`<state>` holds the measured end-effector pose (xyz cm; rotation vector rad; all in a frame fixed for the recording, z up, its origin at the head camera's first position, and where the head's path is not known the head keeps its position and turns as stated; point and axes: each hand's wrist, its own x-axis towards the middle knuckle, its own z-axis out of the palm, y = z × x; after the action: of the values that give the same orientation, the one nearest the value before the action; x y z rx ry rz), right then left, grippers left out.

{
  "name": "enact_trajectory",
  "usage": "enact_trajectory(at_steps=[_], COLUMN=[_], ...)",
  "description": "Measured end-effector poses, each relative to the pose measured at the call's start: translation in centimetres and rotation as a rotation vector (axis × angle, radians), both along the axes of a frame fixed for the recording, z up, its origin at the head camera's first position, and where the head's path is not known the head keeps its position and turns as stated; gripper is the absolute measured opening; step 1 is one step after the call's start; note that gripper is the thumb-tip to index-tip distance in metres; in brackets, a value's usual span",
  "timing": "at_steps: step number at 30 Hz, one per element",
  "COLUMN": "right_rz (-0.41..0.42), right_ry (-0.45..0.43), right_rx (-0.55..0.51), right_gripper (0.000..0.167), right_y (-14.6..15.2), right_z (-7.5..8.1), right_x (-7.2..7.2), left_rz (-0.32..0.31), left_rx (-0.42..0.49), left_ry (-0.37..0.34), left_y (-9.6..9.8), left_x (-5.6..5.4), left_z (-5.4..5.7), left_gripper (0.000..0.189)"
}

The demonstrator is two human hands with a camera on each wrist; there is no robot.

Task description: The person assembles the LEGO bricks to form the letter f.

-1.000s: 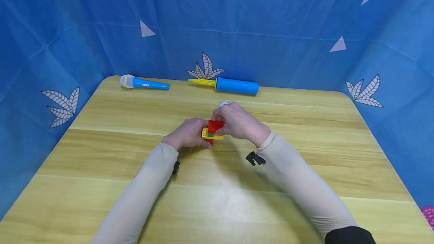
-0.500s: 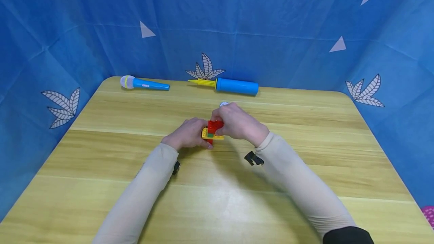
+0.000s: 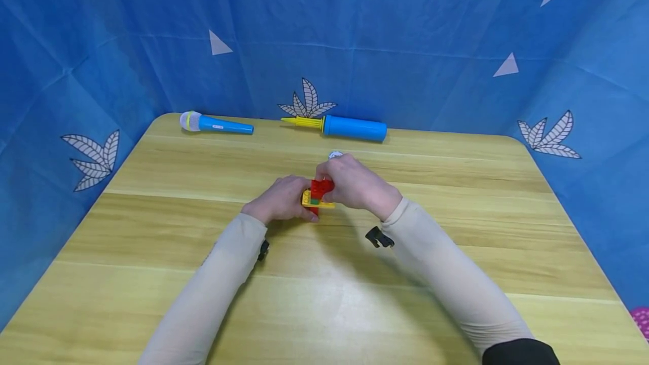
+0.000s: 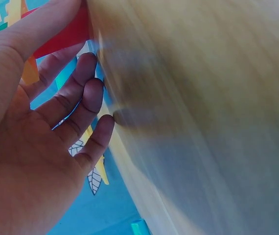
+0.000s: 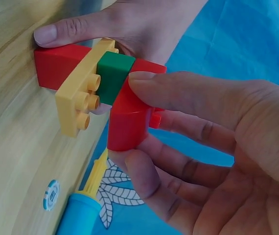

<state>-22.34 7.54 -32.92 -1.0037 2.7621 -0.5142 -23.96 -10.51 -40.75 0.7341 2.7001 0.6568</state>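
Mid-table stands a small stack of toy building blocks. Its red bottom block sits on the table, under a yellow studded plate. A green block is on the plate, with a red curved block at the top. My left hand grips the bottom block, thumb on its near side; in the left wrist view the other fingers curve loosely near the table. My right hand pinches the red curved block between thumb and fingers. From the head view, the right fingers hide part of the stack.
Behind my right hand lies a small white-and-blue round disc. Along the table's back edge are a blue toy microphone and a blue hand pump with a yellow nozzle end. A blue printed cloth hangs behind the table.
My right wrist has shifted very slightly left, still holding the red curved block. The left hand and the stack's lower part look the same.
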Motion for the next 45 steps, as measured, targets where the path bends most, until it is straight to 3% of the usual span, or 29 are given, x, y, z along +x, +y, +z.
enact_trajectory(at_steps=[20, 34, 40, 45], right_rz=[0.019, 0.000, 0.007, 0.003], right_ry=[0.045, 0.006, -0.004, -0.062], right_rx=[0.021, -0.025, -0.035, -0.054], right_gripper=[0.027, 0.025, 0.030, 0.033], right_y=[-0.2, 0.3, 0.7, 1.5], right_z=[0.1, -0.1, -0.2, -0.2], right_x=[0.0, -0.1, -0.4, -1.0], left_rz=[0.002, -0.012, -0.004, 0.000], left_rx=[0.025, 0.022, 0.032, 0.016], left_ry=[-0.014, -0.014, -0.047, -0.079], left_y=[-0.2, -0.1, -0.2, 0.1], left_x=[-0.2, -0.4, -0.3, -0.1], left_z=[0.1, -0.2, 0.1, 0.4], left_gripper=[0.058, 0.057, 0.054, 0.058])
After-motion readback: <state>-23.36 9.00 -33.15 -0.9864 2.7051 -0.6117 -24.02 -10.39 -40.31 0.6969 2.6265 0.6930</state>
